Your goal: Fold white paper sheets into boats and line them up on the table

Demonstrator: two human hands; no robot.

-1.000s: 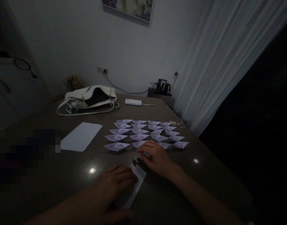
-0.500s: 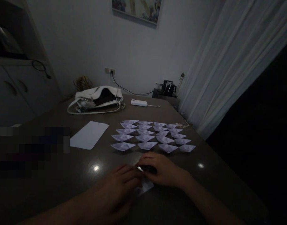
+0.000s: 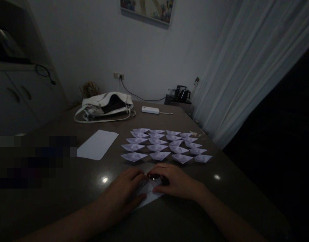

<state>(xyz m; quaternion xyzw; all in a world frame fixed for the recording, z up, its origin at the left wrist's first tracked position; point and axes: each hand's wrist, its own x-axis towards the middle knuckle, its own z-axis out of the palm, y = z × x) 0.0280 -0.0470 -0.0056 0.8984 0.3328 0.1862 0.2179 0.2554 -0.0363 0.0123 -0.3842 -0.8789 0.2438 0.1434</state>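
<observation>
A partly folded white paper (image 3: 150, 195) lies on the dark table in front of me, with a peaked top and a straight strip along its lower edge. My left hand (image 3: 127, 188) grips its left side, thumb near the lower edge and fingers at the upper part. On the right side, my right hand (image 3: 173, 181) curves over it, thumb on the strip and fingertips at the top. Just beyond my hands stand several folded paper boats (image 3: 158, 155) in rows. Flat white paper sheets (image 3: 97, 144) lie to the left.
A white handbag (image 3: 106, 102) sits at the table's far left. Near the far edge lies a white power bank (image 3: 150, 110) with a short cable. Small scraps (image 3: 196, 133) are by the right edge. A sheer curtain (image 3: 235, 67) hangs at the right.
My left hand has shifted slightly left and its fingers have spread, so more of the folded paper shows between my hands. The right hand stays almost in place.
</observation>
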